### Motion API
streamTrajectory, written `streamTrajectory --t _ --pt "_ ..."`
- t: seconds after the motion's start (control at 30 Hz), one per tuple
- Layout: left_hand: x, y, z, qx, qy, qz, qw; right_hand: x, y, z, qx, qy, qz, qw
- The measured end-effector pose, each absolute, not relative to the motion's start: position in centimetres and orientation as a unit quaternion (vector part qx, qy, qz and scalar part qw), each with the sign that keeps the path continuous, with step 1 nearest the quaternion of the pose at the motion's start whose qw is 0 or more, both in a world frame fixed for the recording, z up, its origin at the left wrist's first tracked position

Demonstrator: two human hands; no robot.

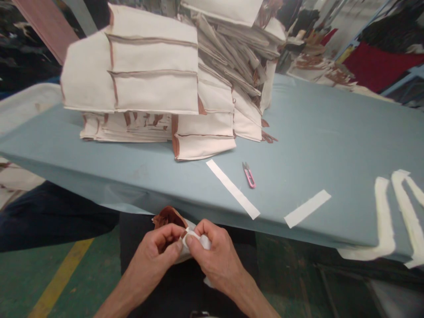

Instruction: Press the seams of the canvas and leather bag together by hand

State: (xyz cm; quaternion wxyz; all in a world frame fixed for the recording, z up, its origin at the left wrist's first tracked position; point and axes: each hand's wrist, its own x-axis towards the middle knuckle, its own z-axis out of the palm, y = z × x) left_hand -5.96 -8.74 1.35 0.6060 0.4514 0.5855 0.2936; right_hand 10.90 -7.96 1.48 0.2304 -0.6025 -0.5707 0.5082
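Both hands meet low in front of me, below the table's near edge. My left hand (158, 251) and my right hand (212, 251) are closed, pinching a small bunched piece of white cloth (195, 240) between thumbs and fingers. A crumpled brown fabric piece (167, 216) pokes up just behind my left fingers; whether it joins the white cloth I cannot tell. A pink thread snipper (248, 175) lies on the blue-grey table (318, 132), well beyond my hands.
Tall stacks of cream fabric pieces with brown trim (155, 84) fill the table's far left. Two white tape strips (232, 189) (307, 208) lie near the front edge, more white strips (384, 216) at right. A yellow floor line (59, 278) runs below left.
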Motion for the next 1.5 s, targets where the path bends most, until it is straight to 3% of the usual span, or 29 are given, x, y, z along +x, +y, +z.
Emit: streamTrajectory --t 0.4,0.73,0.83,0.93,1.1,1.33,1.5 --pt "-4.8 -9.6 0.7 0.531 0.631 0.301 0.479 10.4 -8.6 0.5 -0.593 -0.576 0.508 0.241" --pt "-4.0 -10.0 0.9 0.537 0.644 0.331 0.433 10.6 -9.1 0.3 -0.574 -0.569 0.517 0.281" --pt "-4.0 -9.9 1.1 0.552 0.634 0.333 0.428 10.8 -8.9 0.3 -0.559 -0.538 0.557 0.297" --pt "-4.0 -9.8 1.5 0.568 0.619 0.336 0.426 11.2 -8.7 0.1 -0.500 -0.441 0.681 0.304" --pt "-3.9 -9.7 2.1 0.583 0.569 0.312 0.489 12.3 -8.0 -0.5 -0.382 -0.272 0.848 0.247" --pt "-5.3 -8.4 2.5 0.526 0.489 0.261 0.645 12.9 -7.0 -0.9 -0.350 -0.257 0.866 0.247" --pt "-6.9 -7.7 2.8 0.555 0.481 0.213 0.645 12.7 -7.0 -1.1 -0.378 -0.243 0.854 0.263"
